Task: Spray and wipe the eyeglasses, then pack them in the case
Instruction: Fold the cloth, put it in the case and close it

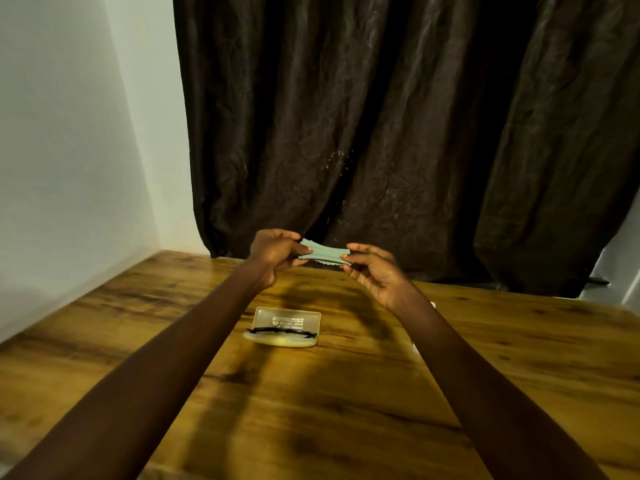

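A pale green cleaning cloth (323,254) is stretched in the air between my two hands, above the far side of the table. My left hand (273,254) pinches its left end and my right hand (374,271) pinches its right end. Below them an open, pale yellow glasses case (287,317) lies on the wooden table (311,393), its lid tilted back. Black-framed eyeglasses (280,331) lie folded in the case's lower half. No spray bottle is visible.
A dark brown curtain (398,133) hangs behind the table's far edge. A white wall (69,133) runs along the table's left side. A small white thing (433,304) peeks out behind my right forearm.
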